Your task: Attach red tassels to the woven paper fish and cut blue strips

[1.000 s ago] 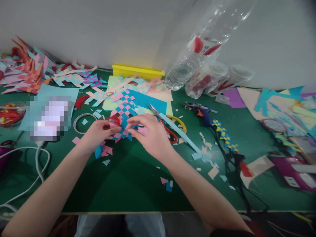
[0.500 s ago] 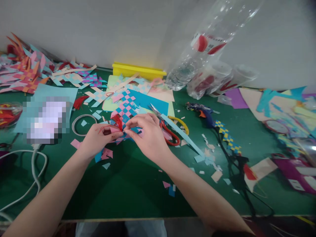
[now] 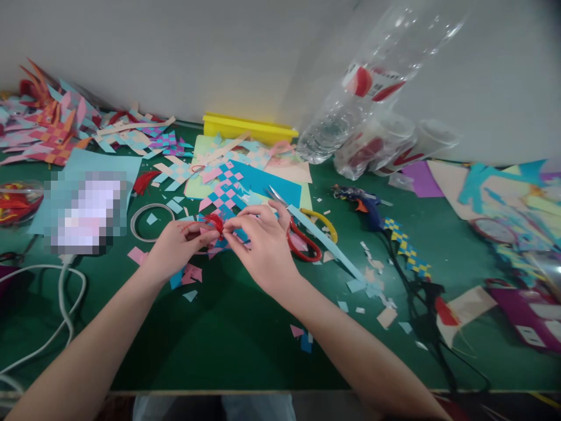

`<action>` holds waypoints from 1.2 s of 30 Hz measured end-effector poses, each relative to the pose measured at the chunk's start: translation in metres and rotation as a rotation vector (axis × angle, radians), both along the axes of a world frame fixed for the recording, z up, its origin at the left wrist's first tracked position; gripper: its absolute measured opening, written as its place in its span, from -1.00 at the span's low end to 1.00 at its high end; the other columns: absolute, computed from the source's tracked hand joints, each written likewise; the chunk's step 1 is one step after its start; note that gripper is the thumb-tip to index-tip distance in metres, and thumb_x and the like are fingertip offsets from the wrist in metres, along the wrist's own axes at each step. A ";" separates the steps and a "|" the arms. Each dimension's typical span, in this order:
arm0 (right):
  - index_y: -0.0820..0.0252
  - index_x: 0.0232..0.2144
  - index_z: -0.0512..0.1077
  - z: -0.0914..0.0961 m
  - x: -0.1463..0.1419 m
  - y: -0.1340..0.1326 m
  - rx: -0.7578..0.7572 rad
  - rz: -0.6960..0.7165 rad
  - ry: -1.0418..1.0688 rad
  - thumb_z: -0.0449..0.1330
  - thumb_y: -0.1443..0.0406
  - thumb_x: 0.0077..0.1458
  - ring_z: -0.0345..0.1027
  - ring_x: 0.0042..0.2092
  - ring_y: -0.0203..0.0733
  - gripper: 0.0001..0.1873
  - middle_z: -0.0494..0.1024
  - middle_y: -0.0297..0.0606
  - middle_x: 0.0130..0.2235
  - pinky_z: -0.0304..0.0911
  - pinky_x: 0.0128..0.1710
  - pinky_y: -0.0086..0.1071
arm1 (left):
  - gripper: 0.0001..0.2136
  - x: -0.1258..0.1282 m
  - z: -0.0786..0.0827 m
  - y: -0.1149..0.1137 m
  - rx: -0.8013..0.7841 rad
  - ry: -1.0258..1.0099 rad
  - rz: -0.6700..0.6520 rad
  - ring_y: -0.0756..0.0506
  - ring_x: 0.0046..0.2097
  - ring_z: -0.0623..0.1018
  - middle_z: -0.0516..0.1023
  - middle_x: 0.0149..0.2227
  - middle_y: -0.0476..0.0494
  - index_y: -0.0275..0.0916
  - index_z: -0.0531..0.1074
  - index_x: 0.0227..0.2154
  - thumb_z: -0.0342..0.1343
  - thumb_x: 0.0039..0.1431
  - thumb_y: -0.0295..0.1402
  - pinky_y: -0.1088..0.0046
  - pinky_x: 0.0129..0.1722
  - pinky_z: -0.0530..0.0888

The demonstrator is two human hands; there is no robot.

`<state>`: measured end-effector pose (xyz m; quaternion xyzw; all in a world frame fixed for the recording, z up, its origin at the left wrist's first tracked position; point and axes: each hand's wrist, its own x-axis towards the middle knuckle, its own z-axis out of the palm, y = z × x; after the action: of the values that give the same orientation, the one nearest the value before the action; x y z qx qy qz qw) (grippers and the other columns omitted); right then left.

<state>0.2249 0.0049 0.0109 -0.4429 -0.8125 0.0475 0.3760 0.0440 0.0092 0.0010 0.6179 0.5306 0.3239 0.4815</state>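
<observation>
A small red tassel (image 3: pixel 214 221) is pinched between the fingertips of my left hand (image 3: pixel 177 248) and my right hand (image 3: pixel 267 248), which meet near the middle of the table. A thin red cord trails over my left fingers. Just beyond the tassel lies a woven blue-and-pink checkered paper piece (image 3: pixel 227 182), its near part hidden by my hands. Scissors (image 3: pixel 314 257) with red and yellow handles rest right of my right hand, a pale blue paper strip (image 3: pixel 331 245) lying across them. To the left of my left hand is a roll of tape (image 3: pixel 133 225).
Woven paper pieces (image 3: pixel 56 131) pile up at the back left. A phone (image 3: pixel 90 216) with a white cable lies on blue paper. A plastic bottle (image 3: pixel 324 131) and cups (image 3: pixel 433 143) stand by the wall. Right are a blue glue gun (image 3: pixel 370 210) and paper scraps (image 3: pixel 388 317).
The red tassel has tilted from upright toward lying over, its strands lower than before. Both hands stay pinched at nearly the same spot. The whole view has shifted slightly.
</observation>
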 end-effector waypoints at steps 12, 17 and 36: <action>0.08 -0.39 0.36 0.001 -0.001 -0.003 0.030 -0.040 0.022 0.20 0.43 0.10 0.41 -0.17 -0.15 -0.86 0.56 -0.43 -0.43 -0.09 0.14 -0.04 | -0.78 0.001 0.002 0.000 0.042 0.021 0.044 -0.05 -0.41 0.55 0.61 -0.41 -0.09 -0.23 0.57 -0.44 0.20 0.06 -0.17 0.50 -0.44 0.48; 0.07 -0.39 0.38 0.003 0.000 -0.003 -0.048 -0.045 0.037 0.23 0.40 0.08 0.40 -0.16 -0.17 -0.88 0.58 -0.46 -0.40 -0.07 0.13 -0.11 | -0.79 0.004 0.004 0.000 0.094 0.069 0.054 -0.05 -0.37 0.54 0.60 -0.41 -0.09 -0.24 0.55 -0.49 0.16 0.09 -0.21 0.51 -0.40 0.45; 0.09 -0.40 0.38 0.004 -0.002 -0.004 -0.241 -0.009 0.076 0.19 0.39 0.10 0.42 -0.17 -0.15 -0.91 0.58 -0.40 -0.35 -0.02 0.09 -0.10 | -0.72 0.004 0.004 -0.003 -0.070 0.047 0.064 0.04 -0.54 0.32 0.43 -0.58 -0.04 -0.25 0.56 -0.46 0.16 0.06 -0.12 0.55 -0.55 0.20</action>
<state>0.2226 0.0005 0.0147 -0.4864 -0.7841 0.1596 0.3509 0.0477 0.0064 0.0054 0.5908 0.5724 0.3058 0.4793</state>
